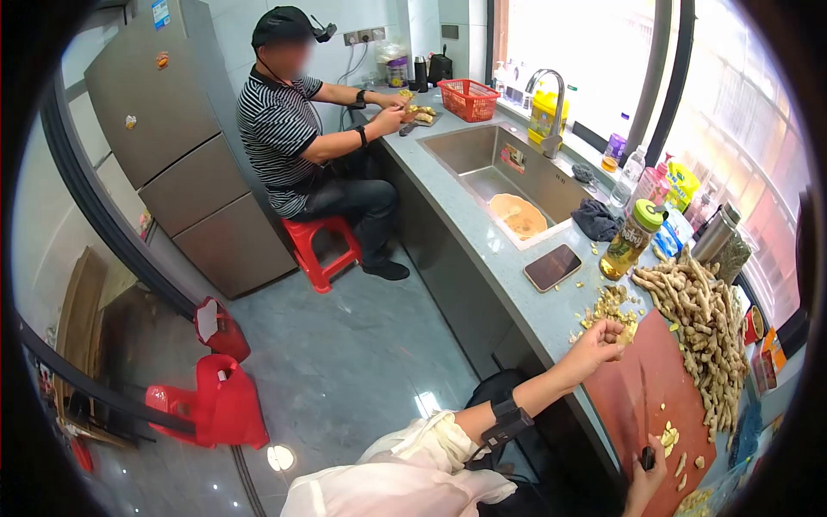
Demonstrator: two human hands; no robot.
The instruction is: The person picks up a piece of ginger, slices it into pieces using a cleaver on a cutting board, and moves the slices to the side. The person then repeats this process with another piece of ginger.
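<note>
My left hand (596, 349) is over the upper left of the reddish-brown cutting board (616, 396). Its fingers are curled around a pale yellow ginger piece (630, 333), beside a heap of ginger pieces (610, 306) on the counter. At the board's lower edge, my right hand (646, 487) is wrapped round the black handle of a knife (648, 457), whose blade points up along the board. Cut ginger slices (668, 438) lie right of the knife. A big pile of unpeeled ginger roots (702, 332) covers the board's right side and the counter behind.
A phone (553, 267) and a green-lidded bottle (633, 239) stand near the sink (465, 155), which holds an orange basin (517, 215). Across the counter, a person (284, 129) on a red stool (320, 250) works on ginger by a red basket (468, 100). Bottles line the windowsill.
</note>
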